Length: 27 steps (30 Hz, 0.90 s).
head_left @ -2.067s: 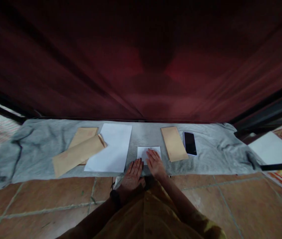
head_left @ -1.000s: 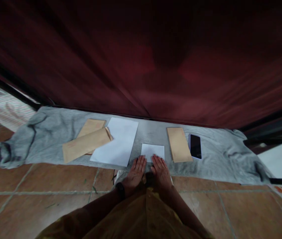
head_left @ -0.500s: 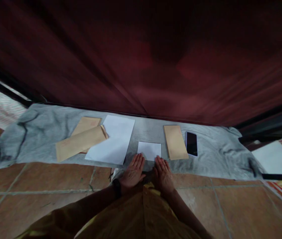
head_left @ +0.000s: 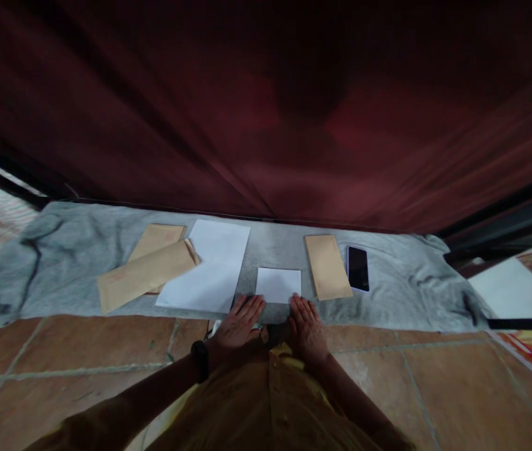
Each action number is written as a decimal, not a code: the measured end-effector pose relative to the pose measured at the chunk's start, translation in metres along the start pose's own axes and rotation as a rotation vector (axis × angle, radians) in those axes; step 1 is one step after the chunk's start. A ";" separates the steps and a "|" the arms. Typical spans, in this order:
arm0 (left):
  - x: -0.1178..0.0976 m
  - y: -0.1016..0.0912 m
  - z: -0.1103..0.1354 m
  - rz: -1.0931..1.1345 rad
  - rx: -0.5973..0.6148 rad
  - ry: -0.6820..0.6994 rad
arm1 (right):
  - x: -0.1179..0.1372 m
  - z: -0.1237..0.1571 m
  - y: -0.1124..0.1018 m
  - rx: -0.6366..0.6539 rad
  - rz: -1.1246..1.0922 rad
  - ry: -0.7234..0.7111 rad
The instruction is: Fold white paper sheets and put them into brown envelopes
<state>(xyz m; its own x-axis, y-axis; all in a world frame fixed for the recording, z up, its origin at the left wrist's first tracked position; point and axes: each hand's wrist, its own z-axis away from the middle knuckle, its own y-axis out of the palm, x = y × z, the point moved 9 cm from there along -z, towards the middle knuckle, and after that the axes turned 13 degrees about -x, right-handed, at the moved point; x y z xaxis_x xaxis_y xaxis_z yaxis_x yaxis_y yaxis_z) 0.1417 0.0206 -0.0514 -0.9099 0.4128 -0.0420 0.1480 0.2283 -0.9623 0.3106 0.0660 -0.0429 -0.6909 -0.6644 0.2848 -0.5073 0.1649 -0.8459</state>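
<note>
A small white rectangle of paper (head_left: 278,285), probably folded, lies flat between and just beyond my hands. My left hand (head_left: 236,326) rests palm down at the cloth's near edge, fingers stretched out, with the fingertips near the paper's lower left corner. At the lower right corner, the fingertips of my right hand (head_left: 307,326) touch or nearly touch the paper, the hand flat and its fingers extended. Neither hand grips anything. To the left lies a large white sheet (head_left: 214,269), partly covered by a brown envelope (head_left: 141,275).
Another brown envelope (head_left: 156,237) lies under the first. On the right are a single brown envelope (head_left: 327,268) and a phone (head_left: 358,269). Everything rests on a grey cloth (head_left: 402,282) along a narrow surface. A dark red curtain-like sheet (head_left: 266,156) rises behind it.
My left hand has slid left and slightly back, away from the paper's lower left corner. My right hand stays at the lower right corner. The view has shifted a little.
</note>
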 end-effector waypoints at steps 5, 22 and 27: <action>-0.011 0.005 -0.015 -0.044 0.026 -0.040 | 0.004 -0.007 0.000 0.030 -0.002 -0.014; -0.012 0.026 -0.009 -0.119 0.011 -0.087 | -0.014 -0.013 -0.016 0.150 -0.063 -0.139; -0.015 0.031 -0.005 -0.070 -0.028 -0.071 | 0.032 -0.060 0.020 0.170 -0.160 -0.195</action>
<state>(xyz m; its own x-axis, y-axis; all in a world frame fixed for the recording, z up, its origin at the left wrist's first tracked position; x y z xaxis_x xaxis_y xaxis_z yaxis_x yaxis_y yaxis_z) 0.1617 0.0260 -0.0798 -0.9435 0.3313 0.0054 0.0927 0.2796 -0.9556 0.2479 0.0915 -0.0237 -0.4887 -0.8023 0.3426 -0.4972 -0.0665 -0.8651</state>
